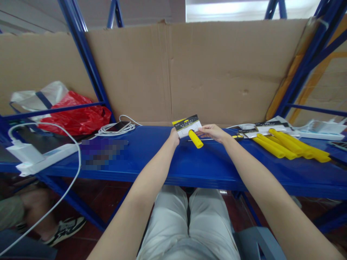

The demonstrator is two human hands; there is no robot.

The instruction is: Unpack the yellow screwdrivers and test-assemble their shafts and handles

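My left hand point(174, 137) grips the left edge of a white and black packaging card point(187, 125) with a yellow cylindrical handle point(195, 139) fixed to its front. My right hand point(213, 132) pinches the card's right side, just behind the handle. Both hands hold the package a little above the blue metal shelf point(173, 162), in front of a brown cardboard wall point(195, 72). A thin metal shaft with a yellow and black grip point(238, 137) lies on the shelf just right of my right hand.
Several yellow handles point(290, 146) and loose cards point(267, 126) lie at the right. A phone on a coiled white cable point(119, 127) and a red plastic bag point(76, 117) sit at the left, with a white power strip point(40, 157). Another person's leg and shoe point(65, 229) show below.
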